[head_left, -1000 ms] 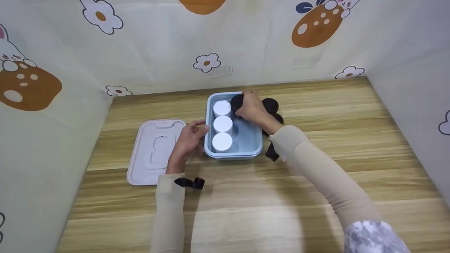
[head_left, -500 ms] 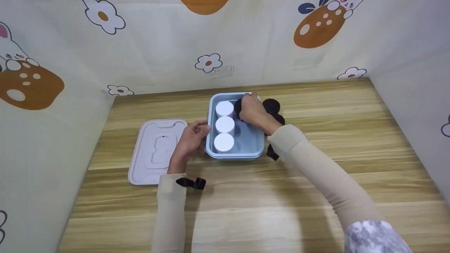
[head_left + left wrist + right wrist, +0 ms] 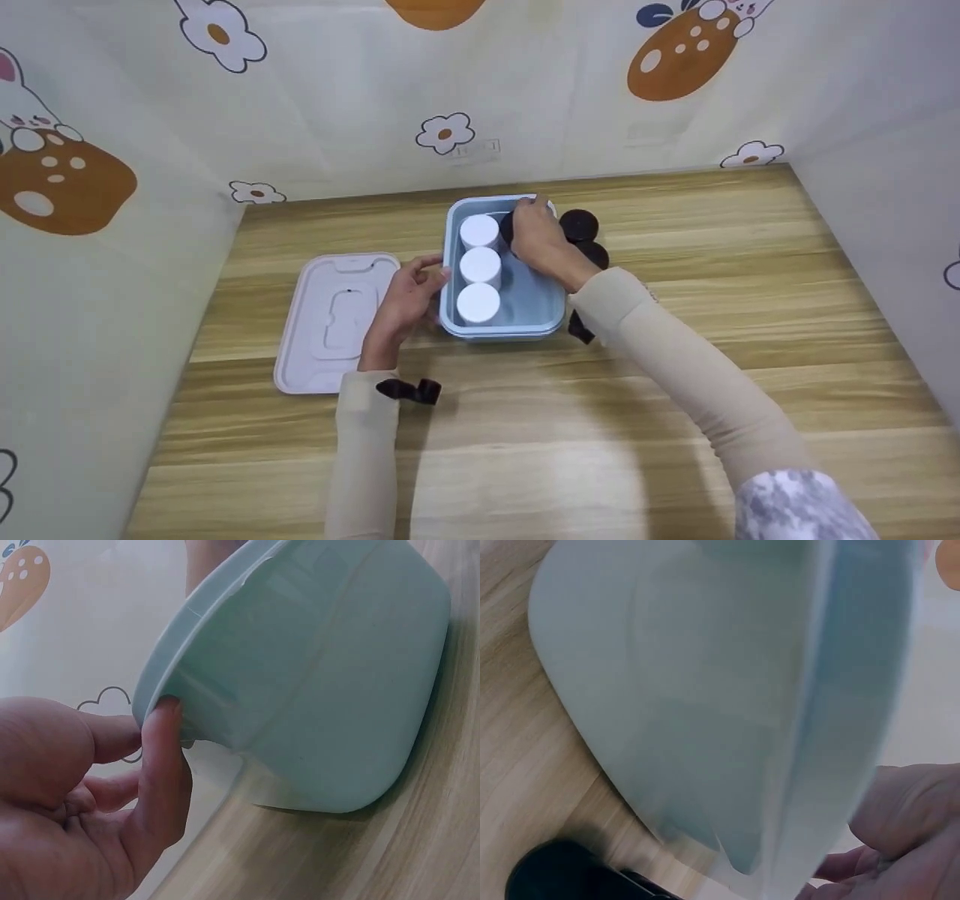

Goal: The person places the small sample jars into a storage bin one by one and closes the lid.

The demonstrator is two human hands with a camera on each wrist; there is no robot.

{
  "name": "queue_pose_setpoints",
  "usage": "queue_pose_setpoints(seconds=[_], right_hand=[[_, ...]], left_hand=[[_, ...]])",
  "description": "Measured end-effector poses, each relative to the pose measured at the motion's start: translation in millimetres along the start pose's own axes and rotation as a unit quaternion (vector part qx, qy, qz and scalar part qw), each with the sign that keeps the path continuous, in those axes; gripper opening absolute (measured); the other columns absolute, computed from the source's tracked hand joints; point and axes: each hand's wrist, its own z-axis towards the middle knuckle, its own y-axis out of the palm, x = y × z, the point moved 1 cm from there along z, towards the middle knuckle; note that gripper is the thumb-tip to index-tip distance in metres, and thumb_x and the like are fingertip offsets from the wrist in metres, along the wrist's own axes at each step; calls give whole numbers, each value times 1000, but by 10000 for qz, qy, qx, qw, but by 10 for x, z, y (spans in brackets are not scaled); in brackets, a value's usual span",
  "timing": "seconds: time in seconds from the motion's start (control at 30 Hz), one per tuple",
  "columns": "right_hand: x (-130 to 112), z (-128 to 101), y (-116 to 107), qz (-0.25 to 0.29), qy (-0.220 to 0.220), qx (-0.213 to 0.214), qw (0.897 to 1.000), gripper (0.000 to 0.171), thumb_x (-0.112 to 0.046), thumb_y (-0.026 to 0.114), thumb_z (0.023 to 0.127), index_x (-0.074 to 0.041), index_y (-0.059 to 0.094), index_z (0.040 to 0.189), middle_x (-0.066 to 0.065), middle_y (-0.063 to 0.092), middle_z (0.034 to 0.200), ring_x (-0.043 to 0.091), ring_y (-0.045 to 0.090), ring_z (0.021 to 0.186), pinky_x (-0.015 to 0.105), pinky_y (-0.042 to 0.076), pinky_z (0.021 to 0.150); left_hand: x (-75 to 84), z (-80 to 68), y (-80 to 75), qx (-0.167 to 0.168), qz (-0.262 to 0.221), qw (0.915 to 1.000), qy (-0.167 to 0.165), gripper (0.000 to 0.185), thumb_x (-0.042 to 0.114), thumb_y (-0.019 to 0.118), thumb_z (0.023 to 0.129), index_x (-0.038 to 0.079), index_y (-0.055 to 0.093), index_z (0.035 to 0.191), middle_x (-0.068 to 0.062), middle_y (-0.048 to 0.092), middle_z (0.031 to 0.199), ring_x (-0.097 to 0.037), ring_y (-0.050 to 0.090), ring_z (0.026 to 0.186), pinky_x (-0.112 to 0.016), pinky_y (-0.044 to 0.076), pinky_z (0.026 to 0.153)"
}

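Observation:
A light blue plastic storage box stands on the wooden table. Three white round-topped containers form a row along its left inner side. My left hand pinches the box's left rim; in the left wrist view the thumb and a finger lie on either side of that rim. My right hand reaches over the far right part of the box and grips a black round container, mostly hidden behind the fingers. In the right wrist view the box wall hides what this hand holds.
Outside the box's right wall stand more black round containers, partly covered by the right forearm. A white lid lies flat on the table left of the box, close to the left wrist. A patterned sheet hangs behind the table.
My right hand has shifted slightly while lowering over the black container, so less of it shows now. The left hand keeps its place on the rim, and the head view has drifted a little.

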Motion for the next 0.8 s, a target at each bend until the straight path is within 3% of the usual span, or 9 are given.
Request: queue_pose_setpoints(seconds=[0.27, 0.5, 0.67, 0.8], right_hand=[[49, -69, -84, 366, -87, -22, 9993, 52, 1, 54, 93, 12, 41, 142, 33, 41, 144, 38, 51, 127, 47, 51, 104], [170, -162, -251, 877, -354, 302, 9951, 53, -6, 63, 91, 7, 48, 141, 27, 44, 143, 35, 53, 125, 46, 51, 104], [300, -275, -333, 1380, -536, 683, 9866, 44, -10, 66, 92, 1, 59, 134, 21, 52, 139, 34, 54, 125, 47, 48, 107], [455, -378, -357, 1887, -774, 1025, 9736, 40, -11, 70, 91, -1, 63, 129, 19, 57, 134, 34, 55, 127, 46, 46, 109]], left_hand=[[7, 6, 11, 10, 192, 9998, -50, 45, 24, 55, 104, 8, 48, 146, -16, 68, 106, -17, 66, 74, -32, 53, 51], [36, 6, 24, 47, 161, 9999, -11, 44, 20, 53, 105, 6, 47, 146, -19, 67, 109, -14, 66, 74, -32, 55, 50], [28, 1, 28, 35, 137, 9999, -30, 43, 20, 53, 105, 5, 48, 145, -19, 67, 109, -15, 67, 74, -32, 55, 52], [33, -5, 22, -9, 143, 9998, -101, 44, 22, 54, 105, 7, 48, 145, -19, 68, 110, -17, 67, 74, -32, 55, 52]])
